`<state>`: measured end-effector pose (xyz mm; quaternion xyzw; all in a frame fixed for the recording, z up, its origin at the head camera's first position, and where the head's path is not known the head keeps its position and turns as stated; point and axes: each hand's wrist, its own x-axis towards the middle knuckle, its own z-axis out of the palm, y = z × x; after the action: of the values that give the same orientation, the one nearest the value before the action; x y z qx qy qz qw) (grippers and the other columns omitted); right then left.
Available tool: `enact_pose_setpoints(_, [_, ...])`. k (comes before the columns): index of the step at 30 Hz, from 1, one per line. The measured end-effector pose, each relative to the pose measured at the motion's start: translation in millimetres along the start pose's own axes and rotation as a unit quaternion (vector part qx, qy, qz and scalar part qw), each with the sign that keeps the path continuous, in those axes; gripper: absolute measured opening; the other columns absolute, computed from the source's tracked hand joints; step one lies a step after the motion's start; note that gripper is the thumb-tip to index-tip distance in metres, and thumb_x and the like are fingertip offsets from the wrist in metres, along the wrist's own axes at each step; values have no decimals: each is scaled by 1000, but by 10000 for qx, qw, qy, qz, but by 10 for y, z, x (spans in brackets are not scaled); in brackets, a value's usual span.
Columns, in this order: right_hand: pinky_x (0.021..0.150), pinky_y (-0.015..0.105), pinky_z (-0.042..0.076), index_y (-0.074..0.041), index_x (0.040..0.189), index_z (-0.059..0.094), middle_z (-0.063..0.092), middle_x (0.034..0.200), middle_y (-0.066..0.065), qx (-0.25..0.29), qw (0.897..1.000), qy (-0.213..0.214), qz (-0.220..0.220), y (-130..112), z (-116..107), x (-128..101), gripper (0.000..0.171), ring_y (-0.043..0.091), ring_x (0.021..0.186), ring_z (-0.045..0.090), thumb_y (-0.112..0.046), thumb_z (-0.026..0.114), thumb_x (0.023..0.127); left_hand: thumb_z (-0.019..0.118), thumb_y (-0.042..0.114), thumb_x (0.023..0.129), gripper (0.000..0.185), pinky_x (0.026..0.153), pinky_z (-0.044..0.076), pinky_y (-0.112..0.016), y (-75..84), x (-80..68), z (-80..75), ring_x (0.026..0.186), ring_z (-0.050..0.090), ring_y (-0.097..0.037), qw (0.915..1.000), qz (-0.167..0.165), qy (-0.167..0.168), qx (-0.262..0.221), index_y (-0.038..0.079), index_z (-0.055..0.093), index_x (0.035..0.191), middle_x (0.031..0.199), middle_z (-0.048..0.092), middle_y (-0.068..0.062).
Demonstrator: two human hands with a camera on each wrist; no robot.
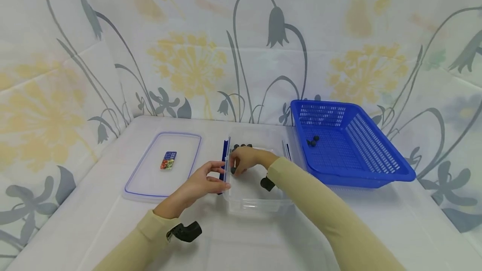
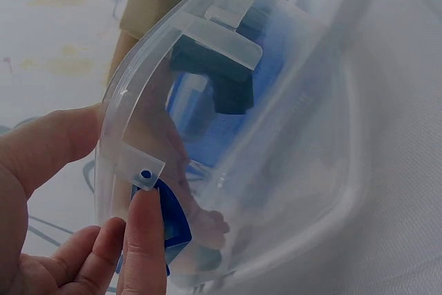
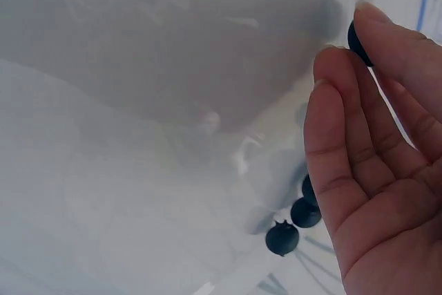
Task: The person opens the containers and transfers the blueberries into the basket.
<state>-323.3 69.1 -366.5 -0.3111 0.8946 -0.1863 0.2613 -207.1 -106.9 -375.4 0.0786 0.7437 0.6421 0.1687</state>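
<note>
Hands at the clear box: one steadies, one picks.

Right fingertips (image 3: 359,32) pinch a blueberry (image 3: 356,41) inside the box (image 1: 256,204), near its left wall; more berries (image 3: 290,226) lie loose on the floor beside the palm. The left hand (image 1: 203,183) holds the box's left rim, thumb and fingers (image 2: 145,240) closed on the wall by the blue latch (image 1: 225,158), apparently to stop it sliding. Left of the box lies its lid (image 1: 150,187); right of it stands a blue basket (image 1: 376,175) holding two berries (image 1: 313,141).
</note>
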Motion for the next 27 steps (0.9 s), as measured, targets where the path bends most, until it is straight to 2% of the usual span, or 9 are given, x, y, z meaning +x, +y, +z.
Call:
enact_pose_setpoints(6, [66, 28, 53, -1, 97, 65, 65, 79, 4, 466, 9979, 302, -330, 48, -265, -149, 20, 14, 68, 60, -2, 72, 78, 74, 9, 80, 67, 81, 53, -35, 14, 6, 11, 93, 57, -20, 10000, -17, -77, -32, 3, 38, 136, 124, 43, -15])
enact_pose_setpoints(12, [72, 31, 52, -3, 103, 63, 65, 83, 5, 663, 9923, 1024, -204, 129, -649, -514, 22, 19, 75, 61, -9, 69, 83, 74, 10, 80, 66, 80, 53, -35, 31, -12, 11, 94, 57, -20, 9998, -123, 108, 61, 5, 40, 136, 124, 45, -13])
enact_pose_setpoints(17, [76, 36, 51, -1, 109, 61, 65, 88, 10, 805, 9834, 1622, -153, 370, -827, -954, 27, 25, 81, 61, -12, 68, 85, 75, 11, 79, 68, 81, 53, -34, 7, -26, 28, 94, 57, -20, 9999, -99, 66, 52, 4, 38, 137, 124, 44, -13])
enact_pose_setpoints(24, [77, 39, 50, -2, 110, 63, 63, 93, 7, 464, 9700, 2382, 144, 800, -955, -1523, 29, 22, 86, 59, -14, 69, 85, 74, 12, 80, 69, 80, 53, -35, 2, -48, 31, 94, 56, -20, 9999, -62, 41, 88, 4, 38, 137, 124, 44, -13])
enact_pose_setpoints(27, [78, 43, 48, -3, 110, 62, 62, 93, 8, 397, 9657, 2549, 304, 947, -998, -1716, 28, 24, 86, 58, -15, 67, 86, 74, 12, 80, 69, 80, 53, -35, 19, -40, 22, 94, 56, -20, 9999, -45, 46, 153, 3, 37, 137, 125, 43, -14])
